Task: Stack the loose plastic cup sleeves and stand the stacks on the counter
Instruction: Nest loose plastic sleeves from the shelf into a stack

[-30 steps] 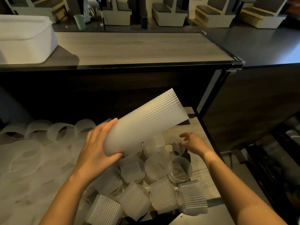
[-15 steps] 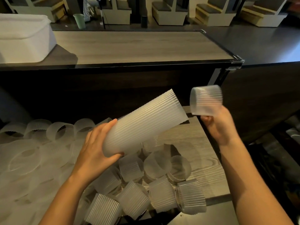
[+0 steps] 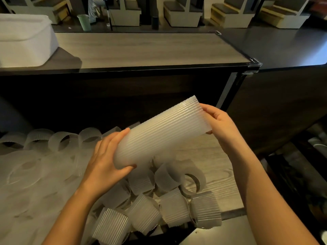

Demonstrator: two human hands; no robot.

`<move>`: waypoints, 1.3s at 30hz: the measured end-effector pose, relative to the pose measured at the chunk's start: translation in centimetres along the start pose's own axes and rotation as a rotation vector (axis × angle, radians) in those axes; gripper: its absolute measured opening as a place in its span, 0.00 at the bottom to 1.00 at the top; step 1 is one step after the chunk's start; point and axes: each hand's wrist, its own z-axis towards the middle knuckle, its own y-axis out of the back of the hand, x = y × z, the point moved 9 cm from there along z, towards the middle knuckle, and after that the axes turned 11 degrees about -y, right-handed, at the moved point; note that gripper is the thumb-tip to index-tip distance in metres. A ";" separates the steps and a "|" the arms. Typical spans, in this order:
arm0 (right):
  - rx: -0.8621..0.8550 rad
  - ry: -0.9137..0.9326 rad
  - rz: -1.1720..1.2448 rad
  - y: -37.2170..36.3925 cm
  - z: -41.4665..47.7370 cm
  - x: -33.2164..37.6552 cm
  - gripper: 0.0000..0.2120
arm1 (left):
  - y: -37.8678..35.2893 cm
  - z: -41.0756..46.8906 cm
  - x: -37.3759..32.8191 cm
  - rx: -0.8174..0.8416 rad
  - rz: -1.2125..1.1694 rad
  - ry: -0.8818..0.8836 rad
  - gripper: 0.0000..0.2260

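A long stack of ribbed translucent cup sleeves (image 3: 162, 133) lies tilted in the air, its wide end up and to the right. My left hand (image 3: 106, 161) grips its lower narrow end. My right hand (image 3: 219, 124) is closed on the upper end, where a sleeve sits on the stack. Below lie several loose sleeves (image 3: 169, 206) on the low wooden surface (image 3: 217, 167), and more sleeves (image 3: 62, 140) spread out to the left in a pale heap.
The raised wooden counter (image 3: 145, 48) runs across the back, with a white tub (image 3: 24, 39) at its left end and a green cup (image 3: 83, 22) behind it. A dark counter (image 3: 283, 45) extends to the right. Benches stand at the far back.
My right hand picked a single sleeve off the low surface, raised it, and brought it onto the upper end of the stack. My left hand kept the stack steady.
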 end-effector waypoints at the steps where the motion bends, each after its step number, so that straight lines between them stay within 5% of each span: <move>1: -0.011 -0.008 0.008 0.1 0.0 -0.2 0.09 | -0.1 0.0 0.0 0.002 0.002 -0.006 0.41; 4: -0.079 -0.078 -0.018 1.5 0.2 -2.7 0.13 | -0.3 0.0 0.1 0.007 -0.001 -0.001 0.44; 6: -0.085 -0.187 -0.253 1.9 0.5 -5.7 0.13 | -0.4 0.0 0.0 0.007 -0.006 0.010 0.45; 10: 0.162 -0.484 -0.636 -0.4 0.1 -13.3 0.18 | -0.5 0.1 -0.6 0.003 -0.023 -0.016 0.46; 14: 0.207 -0.521 -0.874 -1.6 0.0 -17.2 0.20 | -0.6 0.0 -0.8 0.004 -0.046 -0.015 0.45; 19: 0.185 -0.578 -0.900 -2.0 0.4 -19.0 0.17 | -0.4 -0.3 -0.9 -0.001 -0.044 -0.016 0.43; 25: -0.010 -0.457 -0.635 1.2 1.0 -16.3 0.12 | 0.0 -0.5 -0.7 -0.005 -0.040 0.004 0.44; 30: -0.212 -0.313 -0.041 5.2 0.4 -10.3 0.10 | 0.0 -0.4 -0.8 -0.004 -0.050 0.004 0.45; 33: -0.114 -0.256 0.362 5.4 -0.4 -6.5 0.07 | 0.0 -0.3 -1.2 -0.005 -0.067 -0.002 0.46; 39: -0.011 -0.056 0.603 5.9 -1.1 -0.7 0.12 | 1.1 -0.2 -1.4 -0.063 -0.119 0.022 0.47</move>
